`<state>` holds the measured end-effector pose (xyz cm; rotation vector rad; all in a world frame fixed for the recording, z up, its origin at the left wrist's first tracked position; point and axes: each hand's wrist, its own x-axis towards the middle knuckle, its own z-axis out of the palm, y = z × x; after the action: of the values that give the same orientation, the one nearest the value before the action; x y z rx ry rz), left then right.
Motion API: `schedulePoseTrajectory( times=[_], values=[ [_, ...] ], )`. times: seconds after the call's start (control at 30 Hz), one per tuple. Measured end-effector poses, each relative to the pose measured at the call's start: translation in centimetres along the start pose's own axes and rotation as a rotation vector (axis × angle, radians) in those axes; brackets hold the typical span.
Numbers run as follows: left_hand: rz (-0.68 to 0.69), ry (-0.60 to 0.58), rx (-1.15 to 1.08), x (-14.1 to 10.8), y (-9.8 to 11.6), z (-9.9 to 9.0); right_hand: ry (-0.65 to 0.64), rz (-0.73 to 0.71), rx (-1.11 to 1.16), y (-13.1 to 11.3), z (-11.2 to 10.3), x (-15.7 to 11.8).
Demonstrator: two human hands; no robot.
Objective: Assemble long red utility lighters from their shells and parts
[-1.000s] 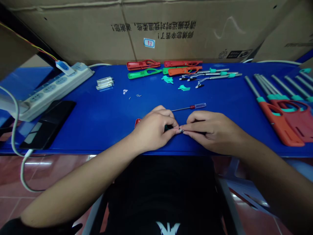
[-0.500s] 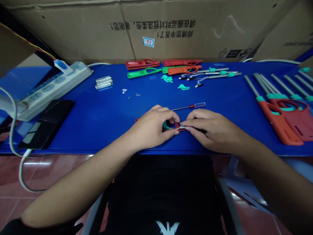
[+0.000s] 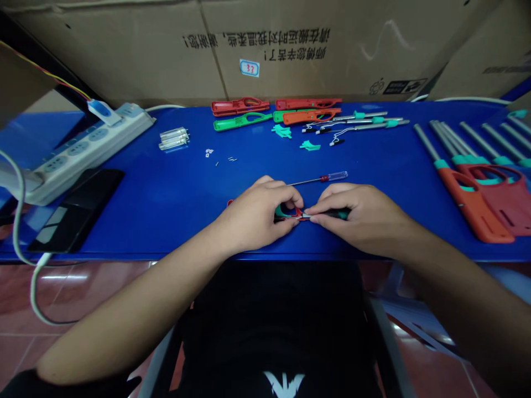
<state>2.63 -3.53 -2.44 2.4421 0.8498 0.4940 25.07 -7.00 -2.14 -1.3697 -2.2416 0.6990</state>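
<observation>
My left hand [image 3: 253,213] grips a red utility lighter handle [image 3: 288,214] with a teal insert, most of it hidden under my palm and fingers. My right hand [image 3: 357,218] pinches a slim metal lighter part [image 3: 307,215] with a dark and teal section [image 3: 339,214], its tip meeting the handle between my fingertips. Just above my hands lies a small screwdriver [image 3: 319,178] with a red and clear handle, not touching them.
On the blue table [image 3: 157,193] lie red, orange and green lighter shells [image 3: 240,113], metal wands [image 3: 365,124], and teal pieces [image 3: 282,131]. Assembled orange and red lighters [image 3: 473,204] lie at the right. A power strip [image 3: 87,146] and a black tablet [image 3: 77,210] lie left.
The teal and red handle has come into view between my hands. My right hand has shifted slightly, showing the dark and teal section. The view has tilted a little.
</observation>
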Motion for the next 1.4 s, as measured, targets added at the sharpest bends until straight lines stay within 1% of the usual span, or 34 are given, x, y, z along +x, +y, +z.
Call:
schedulePoseTrajectory(
  times=[0.2, 0.4, 0.5, 0.63, 0.7, 0.83, 1.03, 1.1, 1.13, 1.17, 1.2, 1.23, 1.3, 1.4],
  values=[
    [0.042, -0.005, 0.017, 0.0, 0.3, 0.0, -0.156, 0.131, 0.022, -0.7, -0.8, 1.5],
    [0.067, 0.004, -0.010, -0.3, 0.4, -0.1, -0.204, 0.229, -0.003, -1.3, -0.9, 1.8],
    [0.066, 0.015, -0.028, -0.3, 0.4, 0.0, -0.201, 0.206, -0.030, -1.2, -1.0, 2.0],
    [0.052, 0.027, -0.043, -0.1, 0.4, 0.1, -0.265, 0.189, 0.022, -1.0, -1.4, 2.6],
    [0.046, 0.018, -0.044, 0.0, 0.4, 0.1, -0.285, 0.195, 0.013, -1.0, -1.5, 2.8],
    [0.057, -0.005, -0.023, -0.1, 0.5, 0.1, -0.243, 0.188, -0.049, -1.0, -1.3, 2.6],
    [0.002, 0.023, -0.073, -0.4, 0.6, -0.3, -0.210, 0.086, -0.082, -0.6, -1.2, 1.8],
    [-0.012, 0.075, -0.161, -0.5, 0.4, -0.5, -0.191, 0.029, -0.096, -0.6, -1.2, 1.5],
    [-0.045, 0.131, -0.247, -0.7, 0.2, -0.6, -0.174, 0.006, -0.099, -0.6, -1.2, 1.4],
    [-0.088, 0.215, -0.329, -0.8, 0.0, -0.8, -0.154, -0.008, -0.099, -0.6, -1.1, 1.2],
    [-0.146, 0.324, -0.366, -1.1, -0.2, -1.0, -0.134, -0.013, -0.099, -0.7, -1.1, 1.1],
    [-0.175, 0.397, -0.344, -1.4, -0.4, -1.3, -0.118, -0.013, -0.101, -0.7, -1.0, 1.0],
    [-0.204, 0.468, -0.284, -2.3, -0.6, -1.9, -0.095, -0.010, -0.104, -0.7, -0.9, 0.7],
    [-0.229, 0.482, -0.162, -4.1, -0.6, -2.4, -0.080, 0.010, -0.106, -0.7, -0.6, 0.6]
  ],
)
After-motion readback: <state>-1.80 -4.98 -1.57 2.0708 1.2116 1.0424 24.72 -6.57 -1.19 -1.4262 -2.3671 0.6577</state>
